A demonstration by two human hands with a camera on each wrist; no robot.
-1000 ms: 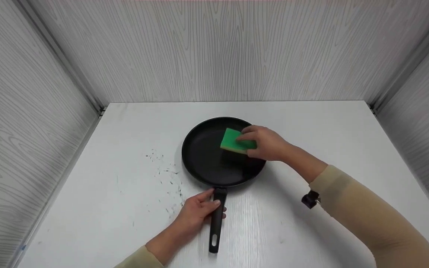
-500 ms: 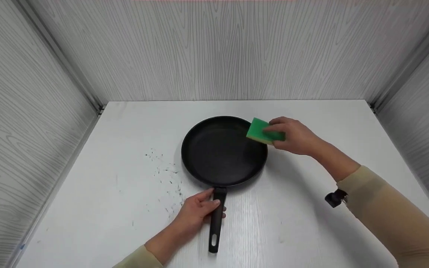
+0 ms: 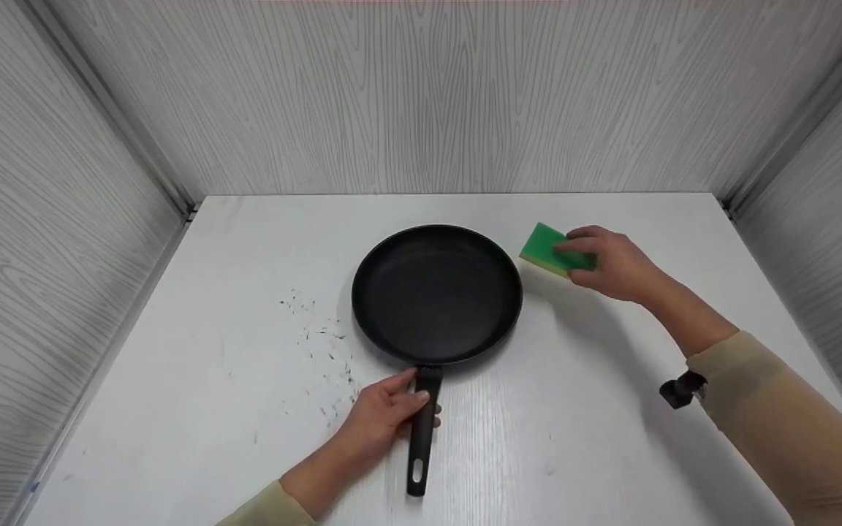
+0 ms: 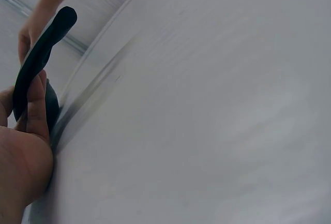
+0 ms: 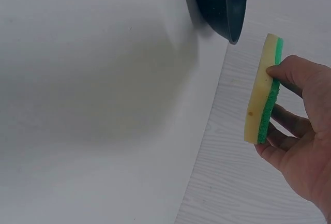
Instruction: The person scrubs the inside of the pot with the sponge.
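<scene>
A black frying pan (image 3: 435,292) sits in the middle of the white table, its handle pointing toward me. My left hand (image 3: 384,409) grips the handle (image 3: 421,453) near the pan, thumb on top and fingertips showing on the far side. To the right of the pan, my right hand (image 3: 615,263) pinches a sponge (image 3: 545,245) with a green scouring face up and a yellow foam face down. In the right wrist view the sponge (image 5: 262,94) is held above the table, its thumb on the foam and fingers on the green side, apart from the pan's rim (image 5: 235,27).
Dark specks and crumbs (image 3: 330,356) lie scattered on the table (image 3: 611,453) left of the pan. Grey wood-grain panels (image 3: 421,95) wall in the back and both sides. A small black device (image 3: 683,389) hangs at the right sleeve.
My right hand has moved right with the sponge, from over the pan's inside, across its rim, to beside it. The left hand keeps its grip on the handle.
</scene>
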